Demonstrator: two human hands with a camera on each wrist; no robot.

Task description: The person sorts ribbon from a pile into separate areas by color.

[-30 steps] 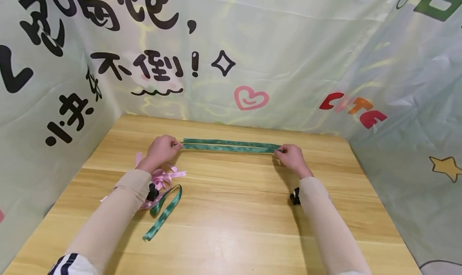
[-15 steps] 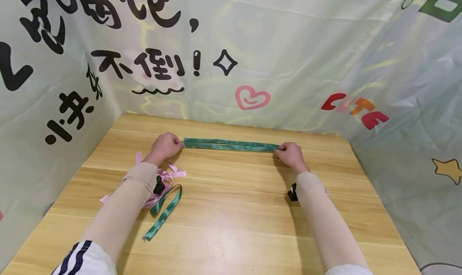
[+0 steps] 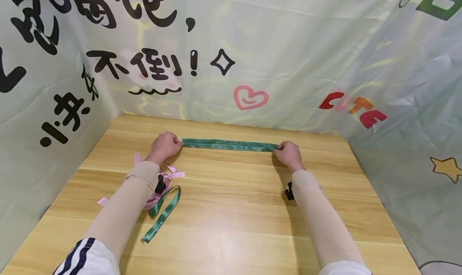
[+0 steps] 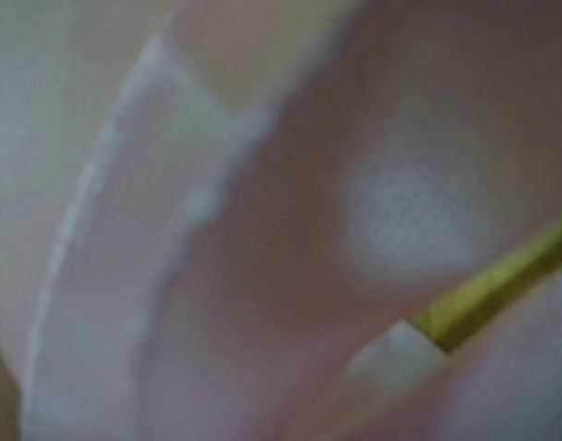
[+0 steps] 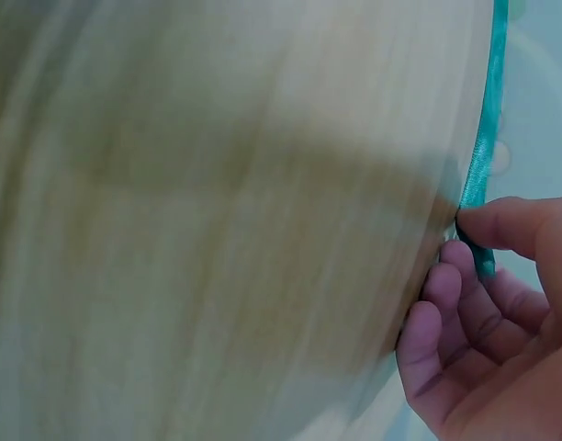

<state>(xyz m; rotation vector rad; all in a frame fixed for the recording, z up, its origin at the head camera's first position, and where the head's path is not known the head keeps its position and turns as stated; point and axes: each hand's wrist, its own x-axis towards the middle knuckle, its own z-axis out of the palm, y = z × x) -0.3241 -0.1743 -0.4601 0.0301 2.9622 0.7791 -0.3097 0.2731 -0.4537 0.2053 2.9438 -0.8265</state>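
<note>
A green satin ribbon [image 3: 231, 145] lies doubled into two side-by-side strands across the far part of the table. At its left end my left hand [image 3: 164, 147] pinches the ribbon, palm side hidden in the head view. My right hand [image 3: 288, 153] pinches the other end; in the right wrist view the thumb and index finger of that hand [image 5: 501, 322] grip the green ribbon [image 5: 488, 119] at the table's surface. The left wrist view is a blurred close-up of skin, a pale strip and something yellowish.
Under and beside my left forearm lies a tangle of pink ribbon [image 3: 177, 174]. Another green ribbon [image 3: 161, 225], loosely looped, is in front of it. Printed cloth [image 3: 288, 58] walls in the wooden table [image 3: 231, 211] at the back and sides.
The two green strands have come closer together, the gap between them narrowing. My left wrist has shifted slightly away from me and to the right; both hands keep their grip.
</note>
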